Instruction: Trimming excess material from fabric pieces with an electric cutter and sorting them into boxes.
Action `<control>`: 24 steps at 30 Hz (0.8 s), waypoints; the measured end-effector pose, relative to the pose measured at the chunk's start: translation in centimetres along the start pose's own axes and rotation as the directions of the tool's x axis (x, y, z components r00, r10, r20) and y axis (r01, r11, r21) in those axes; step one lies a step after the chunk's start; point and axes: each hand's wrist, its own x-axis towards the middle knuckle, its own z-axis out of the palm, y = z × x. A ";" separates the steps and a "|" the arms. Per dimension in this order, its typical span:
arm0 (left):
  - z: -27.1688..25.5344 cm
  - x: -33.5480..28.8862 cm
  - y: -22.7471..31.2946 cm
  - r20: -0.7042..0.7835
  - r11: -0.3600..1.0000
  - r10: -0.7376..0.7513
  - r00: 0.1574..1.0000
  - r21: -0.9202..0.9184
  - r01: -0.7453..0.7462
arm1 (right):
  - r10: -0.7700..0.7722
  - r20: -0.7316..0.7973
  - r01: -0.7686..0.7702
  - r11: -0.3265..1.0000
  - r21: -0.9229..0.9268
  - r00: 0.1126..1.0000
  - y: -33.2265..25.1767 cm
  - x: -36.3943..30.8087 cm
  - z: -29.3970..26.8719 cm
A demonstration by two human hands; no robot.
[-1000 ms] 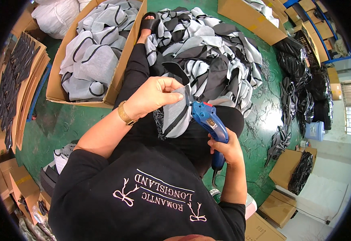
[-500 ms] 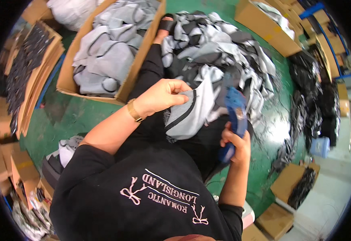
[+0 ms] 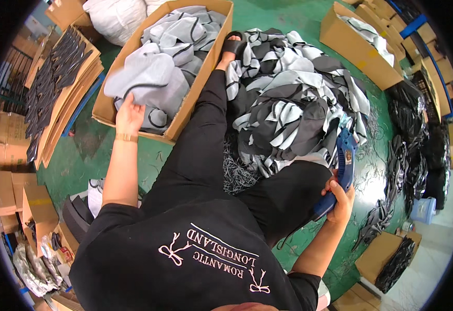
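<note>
My left hand (image 3: pixel 130 116), with a gold watch band on the wrist, reaches over the near left edge of the cardboard box (image 3: pixel 169 135). Its fingers are apart at the lower edge of a light grey cloth piece (image 3: pixel 146 72) with dark trim, partly blurred, on top of similar pieces in the box. On the right, my right hand (image 3: pixel 339 199) is wrapped round the handle of a blue hand-held electric cutter (image 3: pixel 345 155). The cutter's head points away from me, beside a large pile of grey, white and black cloth pieces (image 3: pixel 294 98) on the floor.
My black-trousered legs (image 3: pixel 195 140) spread either side of the pile's near end. Thread scraps (image 3: pixel 239 171) litter the green floor. Flat cardboard with black strips (image 3: pixel 60 83) leans at left. Another cloth-filled box (image 3: pixel 361 52) stands far right, near black plastic bags (image 3: pixel 408 109).
My left hand has moved from above my lap to the box at left, and the cloth piece it pinched is now on the box's contents. My right hand has moved right with the cutter.
</note>
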 end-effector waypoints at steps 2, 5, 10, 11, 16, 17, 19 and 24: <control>-0.6 -0.9 -0.8 0.019 1.000 -0.012 1.000 0.010 0.011 | -0.033 -0.041 0.032 0.999 -0.014 0.999 -0.4 -0.6 -0.9; -0.4 -2.1 -0.1 0.025 1.000 -0.017 1.000 0.007 0.017 | -0.081 -0.090 0.072 0.992 -0.100 0.993 -0.9 -1.7 -1.9; 0.2 -3.1 3.0 0.146 0.997 0.041 0.988 0.062 -0.051 | -0.133 -0.124 0.120 0.987 -0.106 0.983 -0.9 -3.2 -3.1; 0.1 -3.3 3.5 0.164 0.997 0.045 0.985 0.049 -0.053 | -0.155 -0.130 0.130 0.975 -0.179 0.979 -0.8 -3.0 -3.7; -0.2 -4.4 4.8 0.119 0.999 0.053 0.992 -0.009 -0.052 | -0.208 -0.191 0.143 0.942 -0.305 0.959 0.3 0.0 -5.4; 0.1 -4.9 4.5 0.133 0.998 0.059 0.989 -0.005 -0.059 | -0.212 -0.189 0.147 0.939 -0.311 0.959 0.7 0.6 -5.9; 0.1 -4.5 4.2 0.152 0.999 0.044 0.987 0.008 -0.045 | -0.211 -0.188 0.139 0.931 -0.339 0.959 1.6 1.9 -7.2; 0.5 -3.3 3.7 0.130 0.999 0.027 0.991 0.036 -0.031 | -0.145 -0.199 0.037 0.885 -0.464 0.969 4.5 5.8 -9.1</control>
